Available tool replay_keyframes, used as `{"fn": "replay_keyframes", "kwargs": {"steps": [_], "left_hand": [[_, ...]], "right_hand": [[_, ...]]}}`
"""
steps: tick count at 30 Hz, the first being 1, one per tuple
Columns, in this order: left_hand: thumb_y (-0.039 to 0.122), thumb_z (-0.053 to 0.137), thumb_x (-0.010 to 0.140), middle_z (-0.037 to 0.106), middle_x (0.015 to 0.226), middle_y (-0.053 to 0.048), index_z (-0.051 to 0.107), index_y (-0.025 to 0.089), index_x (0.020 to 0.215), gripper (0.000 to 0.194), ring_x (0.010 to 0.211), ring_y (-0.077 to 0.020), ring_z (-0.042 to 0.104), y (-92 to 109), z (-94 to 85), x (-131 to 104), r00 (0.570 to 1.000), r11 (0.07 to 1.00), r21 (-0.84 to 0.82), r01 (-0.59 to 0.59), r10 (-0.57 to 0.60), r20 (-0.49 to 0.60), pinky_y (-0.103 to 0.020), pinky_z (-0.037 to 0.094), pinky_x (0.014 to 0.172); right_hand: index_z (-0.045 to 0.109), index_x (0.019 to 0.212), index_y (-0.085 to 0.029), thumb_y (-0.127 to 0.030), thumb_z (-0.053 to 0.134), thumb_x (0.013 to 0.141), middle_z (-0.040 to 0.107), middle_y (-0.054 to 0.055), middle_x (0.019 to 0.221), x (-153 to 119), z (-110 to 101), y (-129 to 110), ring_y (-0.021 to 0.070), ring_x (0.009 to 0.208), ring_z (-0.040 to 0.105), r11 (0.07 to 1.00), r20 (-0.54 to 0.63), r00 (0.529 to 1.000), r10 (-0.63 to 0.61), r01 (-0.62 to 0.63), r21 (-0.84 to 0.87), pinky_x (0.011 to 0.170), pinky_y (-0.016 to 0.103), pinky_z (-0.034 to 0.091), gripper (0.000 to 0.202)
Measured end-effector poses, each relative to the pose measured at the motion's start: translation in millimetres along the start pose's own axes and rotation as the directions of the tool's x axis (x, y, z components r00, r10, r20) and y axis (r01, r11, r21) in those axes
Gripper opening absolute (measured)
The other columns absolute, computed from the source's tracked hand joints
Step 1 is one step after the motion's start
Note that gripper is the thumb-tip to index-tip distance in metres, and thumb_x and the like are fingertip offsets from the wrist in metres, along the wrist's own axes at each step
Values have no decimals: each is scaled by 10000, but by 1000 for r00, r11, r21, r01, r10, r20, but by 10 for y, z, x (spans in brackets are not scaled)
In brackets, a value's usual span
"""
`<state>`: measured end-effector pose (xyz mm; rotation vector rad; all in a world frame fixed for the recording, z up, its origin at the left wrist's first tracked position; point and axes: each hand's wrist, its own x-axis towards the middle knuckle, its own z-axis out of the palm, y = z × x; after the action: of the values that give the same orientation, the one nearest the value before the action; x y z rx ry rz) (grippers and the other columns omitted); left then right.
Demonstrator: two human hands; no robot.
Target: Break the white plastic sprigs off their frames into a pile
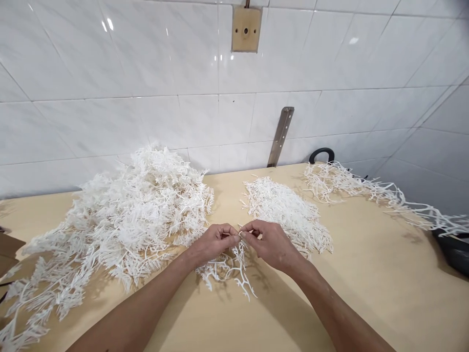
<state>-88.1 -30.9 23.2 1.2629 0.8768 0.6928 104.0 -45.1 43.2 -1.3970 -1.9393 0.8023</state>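
Hands meet mid-table: left hand (216,240) and right hand (269,243) both pinch one white plastic sprue (229,269) hanging between them. Three white heaps lie beyond: big pile (135,215) left, small pile (289,208) and bare runners (366,188) right. Metal strip (280,136) leans on the wall.

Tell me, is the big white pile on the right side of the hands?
No, the biggest pile of white plastic branches lies left of both the left hand and the right hand.
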Motion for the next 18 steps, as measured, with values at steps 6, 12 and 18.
{"fn": "replay_keyframes", "kwargs": {"steps": [6, 12, 18], "left_hand": [[505, 747, 731, 445, 613, 63, 577, 152, 768, 394, 479, -40, 406, 68, 28, -16, 999, 999, -4, 49, -49, 10, -177, 395, 463], [488, 737, 744, 428, 619, 62, 550, 155, 734, 383, 487, -36, 369, 116, 57, -43, 998, 998, -13, 67, -67, 1, -172, 373, 468], [514, 723, 752, 403, 605, 70, 551, 156, 774, 397, 489, -43, 363, 25, 32, -10, 1000, 1000, 5, 18, -18, 20, -182, 339, 469]], "right_hand": [[684, 806, -184, -303, 514, 868, 686, 17, 728, 15, -8, 17, 150, 649, 580, 1000, 32, 999, 23, -23, 1, 576, 254, 403, 217], [631, 784, -182, -306, 493, 881, 629, -4, 671, 15, 40, 65, 133, 593, 553, 999, 56, 998, 22, -25, 44, 540, 242, 393, 209], [623, 842, -184, -297, 471, 897, 613, -10, 680, 15, 58, 85, 131, 568, 566, 990, 109, 991, 82, -93, 102, 532, 244, 402, 197]]}}
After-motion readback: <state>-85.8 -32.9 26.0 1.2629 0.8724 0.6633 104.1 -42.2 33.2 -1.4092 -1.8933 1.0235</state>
